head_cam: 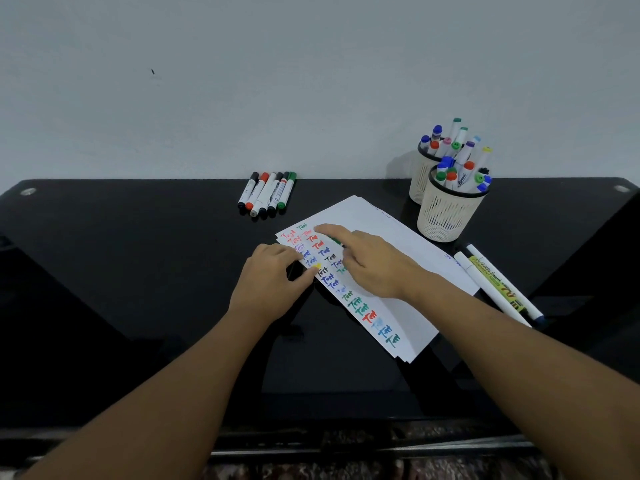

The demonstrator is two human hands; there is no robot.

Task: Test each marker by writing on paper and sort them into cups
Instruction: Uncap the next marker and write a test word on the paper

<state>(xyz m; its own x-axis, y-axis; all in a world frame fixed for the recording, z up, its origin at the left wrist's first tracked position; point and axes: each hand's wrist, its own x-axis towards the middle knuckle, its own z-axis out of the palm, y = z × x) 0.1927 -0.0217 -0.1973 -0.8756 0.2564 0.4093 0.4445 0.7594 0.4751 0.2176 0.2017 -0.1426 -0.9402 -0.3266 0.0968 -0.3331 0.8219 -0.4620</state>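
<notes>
White paper sheets [391, 237] lie slanted on the black table, their left strip covered with coloured "Test" marks. My left hand [270, 289] rests at the paper's left edge, fingers curled, thumb and fingertips pinching the edge of the sheets. My right hand [370, 261] lies on the paper with the index finger stretched out, pressing near the top marks. Several whiteboard markers [268, 195] lie in a row at the back. Two cream mesh cups, the near one [446, 220] and the far one [420, 174], stand at the right, both packed with markers.
A few white markers [498, 285] lie on the table right of the paper, one with a yellow label. A pale wall rises right behind the black table [121, 254]. The table's front edge runs below my forearms.
</notes>
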